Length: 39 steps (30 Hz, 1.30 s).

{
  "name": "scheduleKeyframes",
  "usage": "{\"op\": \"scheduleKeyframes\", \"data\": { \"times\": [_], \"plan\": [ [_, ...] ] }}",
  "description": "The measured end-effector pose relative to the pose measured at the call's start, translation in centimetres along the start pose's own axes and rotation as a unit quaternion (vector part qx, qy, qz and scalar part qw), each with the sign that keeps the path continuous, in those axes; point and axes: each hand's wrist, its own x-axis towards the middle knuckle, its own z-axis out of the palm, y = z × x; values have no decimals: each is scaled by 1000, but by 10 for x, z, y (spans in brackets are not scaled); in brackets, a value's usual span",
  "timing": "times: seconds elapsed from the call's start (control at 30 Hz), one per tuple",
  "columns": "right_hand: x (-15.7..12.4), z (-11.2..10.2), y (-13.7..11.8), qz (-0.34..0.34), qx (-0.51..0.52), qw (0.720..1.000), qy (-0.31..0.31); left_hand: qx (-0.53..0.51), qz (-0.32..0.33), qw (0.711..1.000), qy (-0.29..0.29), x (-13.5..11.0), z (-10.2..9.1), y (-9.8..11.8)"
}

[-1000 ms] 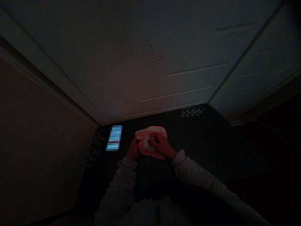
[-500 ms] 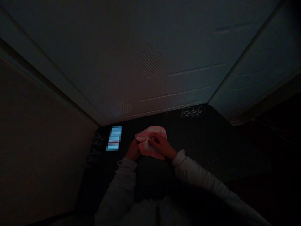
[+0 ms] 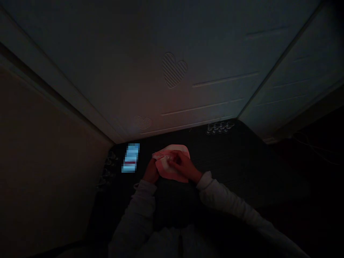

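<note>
I look in from far away through the head camera, and it is very dark. My clock has the pink-and-white cloth [image 3: 167, 170] in its middle, just over the black table [image 3: 236, 161]. The left hand [image 3: 151, 172] is at 8 o'clock, pinching the cloth's edge, with some fingers hidden. The right hand [image 3: 186, 166] is at 4 o'clock. Its fingers are bent and close together, right by a small clear thing [image 3: 169, 157] on the cloth. I can't tell if they grip it.

Half a second ago, the cloth's edge near 9 o'clock did not stick out so far. The left hand has slid a tiny bit that way too, and the clear thing looks a bit plainer now.

The glowing blue shape [image 3: 130, 158] at 9 o'clock has stayed put. So have the little clear cups [image 3: 220, 128] at 2 o'clock and more clear things [image 3: 106, 173] past the blue shape.
</note>
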Motion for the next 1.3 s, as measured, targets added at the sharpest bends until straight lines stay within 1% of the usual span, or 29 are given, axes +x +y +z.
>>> {"op": "scheduleKeyframes", "data": {
  "times": [0.2, 0.37, 0.53, 0.63, 0.73, 0.83, 1.03, 1.23, 1.3],
  "plan": [
    [1, 0, 1, -22, -3, 1000, -12, -10, -7, 1000, -27, 1, -3, -2],
    [2, 2, 5, -17, 5, 999, -29, -14, 5, 1000, -23, 2, -6, -5],
    [1, 2, 5, -13, 23, 998, -49, 11, -17, 999, -40, 0, -5, -4],
    [0, 1, 4, -15, 31, 998, -60, 23, -23, 999, -41, 0, -6, -4],
    [0, 0, 3, -20, 32, 997, -65, 33, -21, 998, -58, 0, -7, -4],
    [0, 0, 2, -25, 33, 997, -62, 37, -13, 997, -60, 1, -7, -4],
    [0, 0, 3, -6, 6, 999, -39, 18, -14, 999, -22, 0, -4, -4],
    [0, 0, 3, -23, -5, 999, -42, 28, -12, 998, -50, 0, -3, -4],
    [0, 0, 2, -25, -13, 999, -41, 31, -10, 998, -52, 1, -3, -4]
  ]
}}
